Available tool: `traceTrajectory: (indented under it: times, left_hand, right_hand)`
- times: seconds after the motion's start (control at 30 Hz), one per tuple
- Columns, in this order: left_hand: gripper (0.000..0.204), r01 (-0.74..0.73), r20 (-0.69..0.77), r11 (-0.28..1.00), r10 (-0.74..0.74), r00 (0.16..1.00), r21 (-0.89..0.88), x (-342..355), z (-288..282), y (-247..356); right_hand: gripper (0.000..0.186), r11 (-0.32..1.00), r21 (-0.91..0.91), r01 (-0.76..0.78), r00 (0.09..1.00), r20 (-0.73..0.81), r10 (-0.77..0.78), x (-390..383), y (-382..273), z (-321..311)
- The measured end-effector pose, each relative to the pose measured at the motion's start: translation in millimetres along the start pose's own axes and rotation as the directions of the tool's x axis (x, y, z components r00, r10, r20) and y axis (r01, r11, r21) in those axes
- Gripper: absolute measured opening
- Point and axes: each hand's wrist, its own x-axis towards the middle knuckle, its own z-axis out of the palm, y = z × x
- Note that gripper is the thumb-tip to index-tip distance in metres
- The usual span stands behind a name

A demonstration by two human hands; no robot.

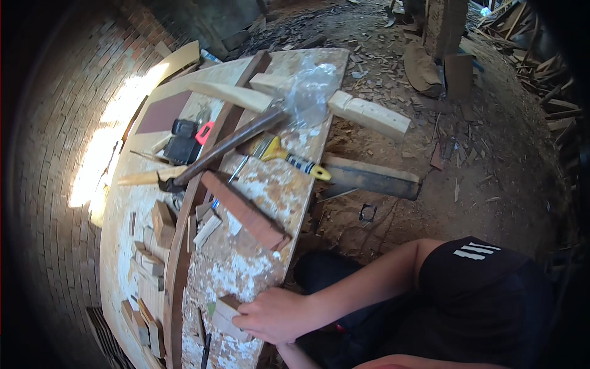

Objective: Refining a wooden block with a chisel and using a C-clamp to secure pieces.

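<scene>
At the near edge of the worktable [239, 273], my right hand [276, 315] is closed on a small wooden block [226, 315], its fingers curled over the block's right side. The block rests on the paint-stained board. My left forearm [296, 357] comes in at the lower edge, below my right wrist. The left hand's fingers are hidden under the right hand. Beside the block lie a thin dark tool [206, 350] and a narrow stick [201, 326]. Farther up the board is a reddish-brown wooden bar [246, 211].
A hammer [230, 144], a yellow-handled paintbrush [289, 160], a clear plastic bag [311, 92] and a black tape measure [183, 149] lie farther off. A long brown rail [177, 280] runs along the table. Wood offcuts [163, 221] lie left of it. A brick wall [58, 234] stands left; wood chips [381, 67] litter the floor.
</scene>
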Motion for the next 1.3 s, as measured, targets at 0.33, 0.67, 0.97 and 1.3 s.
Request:
traceTrajectory:
  times: [0.33, 0.67, 0.97, 1.3]
  left_hand:
    - [0.057, -0.180, 0.113, 0.837, 0.142, 0.983, 0.517, 6.0, -1.7, -8.0]
    - [0.054, -0.275, 0.158, 0.475, 0.271, 0.949, 0.836, -17.3, -47.4, -14.9]
    - [0.041, -0.351, 0.294, 0.291, 0.222, 0.930, 0.890, -16.4, -49.4, 17.1]
    - [0.033, 0.302, 0.247, 0.953, -0.291, 0.924, -0.006, -16.3, -21.7, 28.2]
  right_hand:
    - [0.016, 0.979, 0.203, -0.025, 0.999, 0.052, 0.015, 12.2, 6.9, -8.3]
    - [0.015, 0.984, 0.178, -0.017, 0.995, 0.099, -0.001, 13.2, 1.2, -9.2]
    - [0.016, 0.960, 0.260, -0.104, 0.984, 0.169, 0.061, 18.8, 9.1, -32.0]
    - [0.018, 0.992, 0.097, -0.080, 0.997, -0.001, 0.081, 14.8, -15.8, -7.5]
